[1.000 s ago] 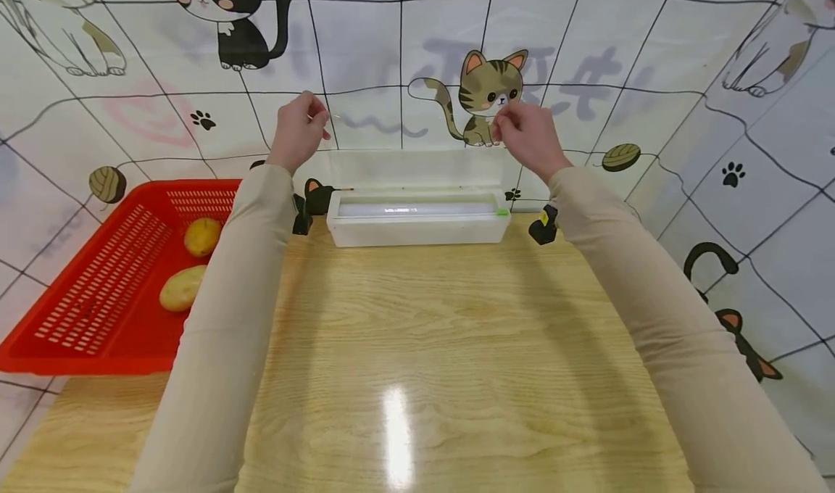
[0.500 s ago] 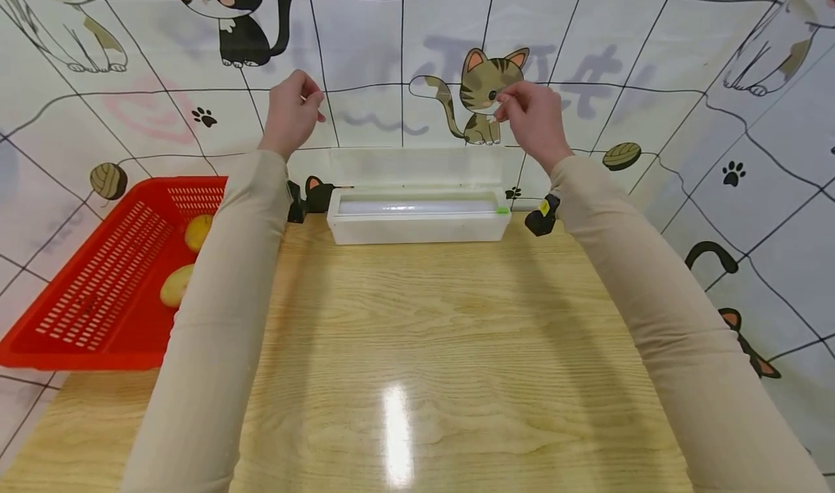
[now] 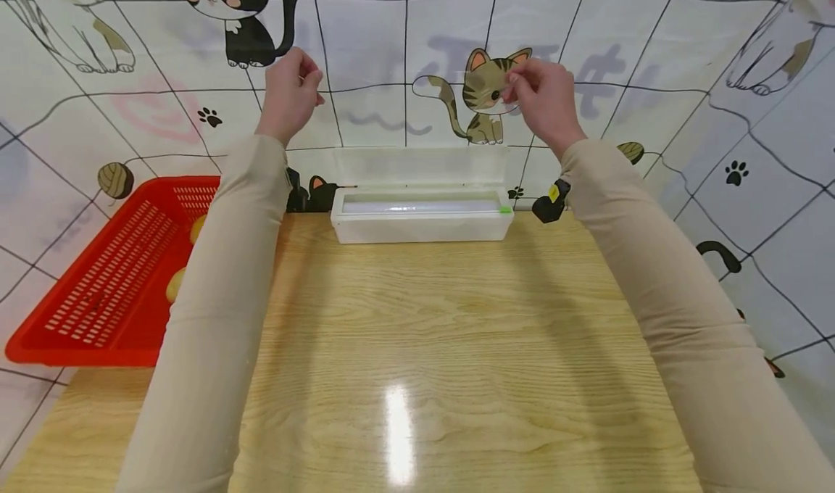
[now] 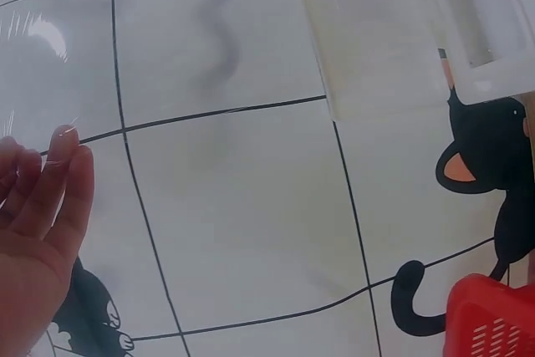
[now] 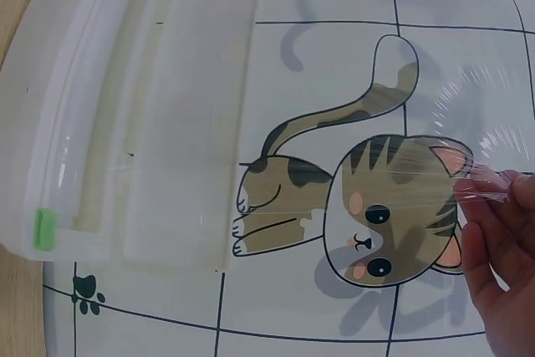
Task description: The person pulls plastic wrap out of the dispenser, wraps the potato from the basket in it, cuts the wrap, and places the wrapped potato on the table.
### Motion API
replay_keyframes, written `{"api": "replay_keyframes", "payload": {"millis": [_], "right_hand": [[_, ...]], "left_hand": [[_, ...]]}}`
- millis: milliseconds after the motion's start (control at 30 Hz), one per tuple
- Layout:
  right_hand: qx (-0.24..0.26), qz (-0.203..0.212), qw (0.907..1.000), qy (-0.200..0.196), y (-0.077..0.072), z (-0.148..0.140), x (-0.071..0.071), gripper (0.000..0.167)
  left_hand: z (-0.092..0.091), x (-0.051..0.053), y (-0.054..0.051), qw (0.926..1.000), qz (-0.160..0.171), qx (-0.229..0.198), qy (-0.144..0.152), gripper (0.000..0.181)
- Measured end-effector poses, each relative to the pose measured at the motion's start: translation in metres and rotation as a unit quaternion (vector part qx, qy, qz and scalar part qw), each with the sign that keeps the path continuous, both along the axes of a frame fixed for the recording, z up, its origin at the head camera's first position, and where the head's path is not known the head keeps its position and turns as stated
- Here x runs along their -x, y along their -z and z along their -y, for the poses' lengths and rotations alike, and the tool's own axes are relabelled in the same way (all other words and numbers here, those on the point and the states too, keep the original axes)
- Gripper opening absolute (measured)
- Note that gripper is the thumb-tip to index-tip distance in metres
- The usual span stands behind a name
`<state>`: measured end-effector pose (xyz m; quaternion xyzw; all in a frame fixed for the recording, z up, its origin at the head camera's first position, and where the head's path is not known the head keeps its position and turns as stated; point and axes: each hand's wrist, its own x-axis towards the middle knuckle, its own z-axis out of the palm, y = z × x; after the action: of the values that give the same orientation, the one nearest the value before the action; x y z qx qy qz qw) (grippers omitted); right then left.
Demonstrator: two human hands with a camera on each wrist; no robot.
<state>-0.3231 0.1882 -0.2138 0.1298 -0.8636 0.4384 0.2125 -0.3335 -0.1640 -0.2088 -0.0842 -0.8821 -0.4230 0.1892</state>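
Note:
Nearly transparent cling film [image 5: 498, 180] is stretched between my raised hands, its creases and glints showing in the wrist views. My left hand [image 3: 290, 96] pinches one corner; in the left wrist view the fingertips [image 4: 63, 144] meet the shiny film. On the other side my right hand [image 3: 546, 103] pinches the opposite corner, bunched between thumb and fingers in the right wrist view. Below and between them stands a white cling film dispenser [image 3: 422, 232] with its lid [image 3: 420, 165] raised. Inside lies the film roll [image 3: 417, 206], and a green slider [image 3: 505, 209] sits at the right end.
A red plastic basket [image 3: 91, 351] stands on the left of the wooden table [image 3: 443, 333]. Two potatoes, one of them a yellow potato [image 3: 175, 284], lie in it, partly behind my left sleeve. A cat-patterned sheet [image 3: 365, 51] covers the wall behind the dispenser.
Both hands have risen and drawn slightly farther apart, the right one moving up and to the right, with the film still pinched. The dispenser has stayed in place.

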Motion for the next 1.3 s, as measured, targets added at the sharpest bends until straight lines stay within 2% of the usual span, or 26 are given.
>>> {"api": "replay_keyframes", "payload": {"millis": [167, 333, 467, 567, 900, 1100, 1300], "right_hand": [[0.004, -0.014, 0.9999, -0.001, -0.007, 0.0, -0.001, 0.024], [0.021, -0.005, 0.9997, -0.007, -0.014, -0.003, -0.002, 0.025], [0.033, 0.002, 0.9993, -0.015, -0.02, -0.006, -0.004, 0.025], [0.021, -0.003, 0.9997, -0.013, -0.025, -0.007, -0.006, 0.026], [0.014, -0.009, 0.9998, -0.013, -0.04, -0.012, -0.012, 0.026], [-0.002, -0.013, 0.9998, -0.012, -0.048, -0.013, -0.013, 0.026], [0.005, -0.007, 0.9994, -0.034, -0.05, -0.017, -0.018, 0.024]], "left_hand": [[-0.001, -0.002, -0.009, 0.9999, -0.012, -0.003, -0.005, 0.005], [-0.002, -0.001, -0.016, 0.9999, -0.015, -0.004, -0.006, 0.005], [-0.002, -0.001, -0.022, 0.9994, -0.035, -0.003, 0.006, 0.006], [-0.003, -0.002, -0.027, 0.9985, -0.053, 0.005, 0.01, 0.006], [0.001, -0.012, -0.046, 0.9983, -0.044, 0.037, 0.014, 0.005], [0.004, -0.02, -0.055, 0.9985, -0.04, 0.024, 0.028, 0.003], [0.006, -0.028, -0.059, 0.9983, -0.035, 0.013, 0.044, 0.008]]}}
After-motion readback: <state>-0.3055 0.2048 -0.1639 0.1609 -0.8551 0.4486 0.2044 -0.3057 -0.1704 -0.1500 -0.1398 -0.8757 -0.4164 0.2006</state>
